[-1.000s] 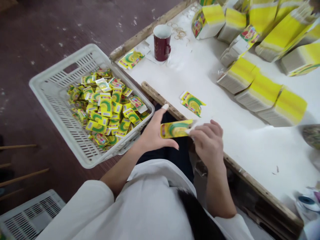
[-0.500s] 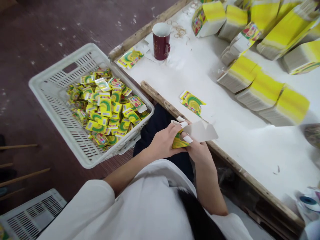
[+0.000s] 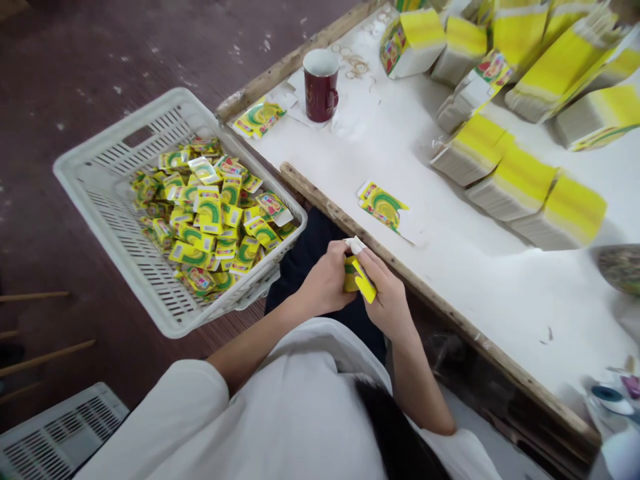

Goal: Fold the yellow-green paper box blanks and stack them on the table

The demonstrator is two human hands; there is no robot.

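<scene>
Both hands meet over my lap, just off the table's wooden edge (image 3: pixel 350 223). My left hand (image 3: pixel 325 283) and my right hand (image 3: pixel 387 300) are closed together on one small yellow and green carton (image 3: pixel 361 280), folded up between the fingers. White tape wraps several fingertips. A flat printed carton blank (image 3: pixel 384 205) lies on the white table (image 3: pixel 480 267) a little beyond my hands. To my left, a white plastic basket (image 3: pixel 100 200) holds a heap of folded yellow and green cartons (image 3: pixel 210 213).
Stacks of flat yellow carton blanks (image 3: pixel 520 187) cover the far right of the table. A dark red mug (image 3: pixel 320 83) stands at the far edge, with rubber bands (image 3: pixel 357 65) and another blank (image 3: pixel 257 118) nearby. A second white crate (image 3: pixel 60 433) sits bottom left on the dark floor.
The carton went from a flat strip stretched between my hands to an opened blank, and is now folded into a compact box. My hands drew closer together and toward my lap.
</scene>
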